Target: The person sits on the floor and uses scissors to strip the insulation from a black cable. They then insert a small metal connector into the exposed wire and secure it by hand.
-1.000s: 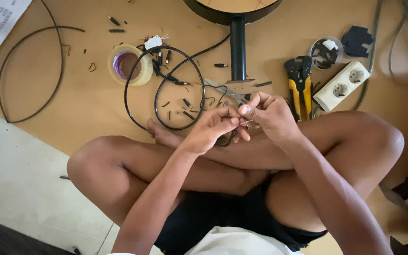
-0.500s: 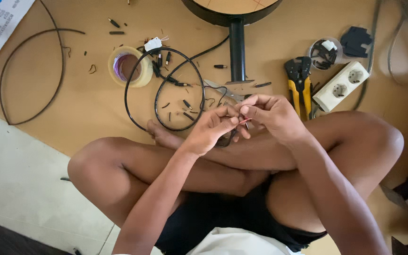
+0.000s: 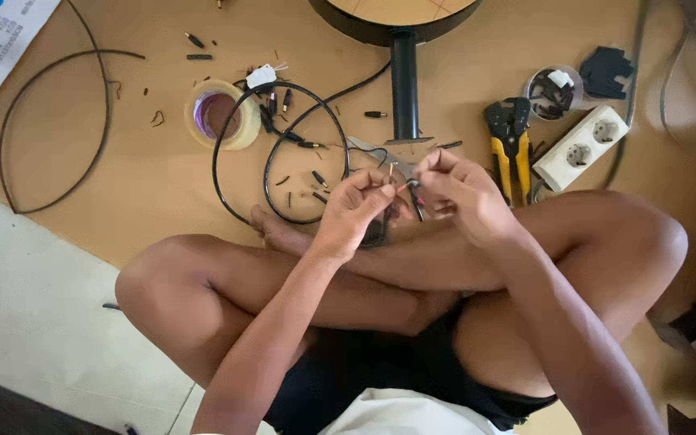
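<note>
Hands meet over our crossed legs: left hand [image 3: 360, 205] and right hand [image 3: 453, 189] each pinch the wire end [image 3: 407, 187] between fingertips. Cut scraps [image 3: 316, 179] and stripper [image 3: 511, 141] suggest stripping is done; joining looks unfinished.

i see a matt, smooth wooden floor [image 3: 122, 177], a black rubbery cable [image 3: 283, 153] with a dull sheen, a glossy clear tape roll [image 3: 221, 114], pliers [image 3: 511, 145] with yellow plastic grips, and a white plastic socket strip [image 3: 582, 147], smooth and slightly shiny.
</note>
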